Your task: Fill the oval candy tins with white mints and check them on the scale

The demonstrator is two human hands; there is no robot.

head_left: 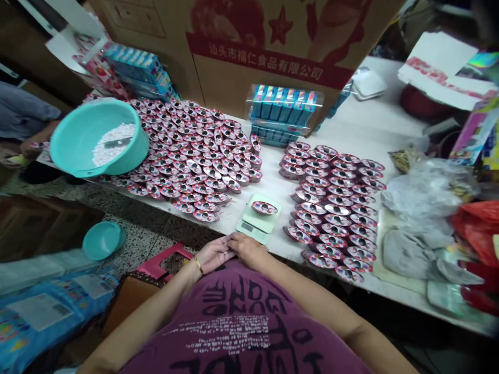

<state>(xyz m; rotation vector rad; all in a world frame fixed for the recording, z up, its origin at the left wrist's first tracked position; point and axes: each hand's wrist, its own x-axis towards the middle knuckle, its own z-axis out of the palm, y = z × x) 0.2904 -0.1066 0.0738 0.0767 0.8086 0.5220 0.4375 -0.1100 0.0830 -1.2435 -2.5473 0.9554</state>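
Observation:
My left hand (213,255), with a gold bracelet at the wrist, meets my right hand (246,250) in front of my body at the table's edge. My fingers are loosely curled and closed against each other; nothing shows in them. Just beyond my hands is a pale green digital scale (254,224). One small oval pack (265,208), red and white with a dark centre, lies on its plate. To the right, similar packs (336,210) stand in rows, and a larger group of such packs (195,156) covers the table on the left.
A turquoise basin (66,140) holds small white pieces and a scoop. Blue boxes in clear wrap (283,111) stand before a large carton (249,67). Plastic bags (429,192) and a grey cloth (409,254) lie at right. Another person's sleeve (27,111) shows at far left.

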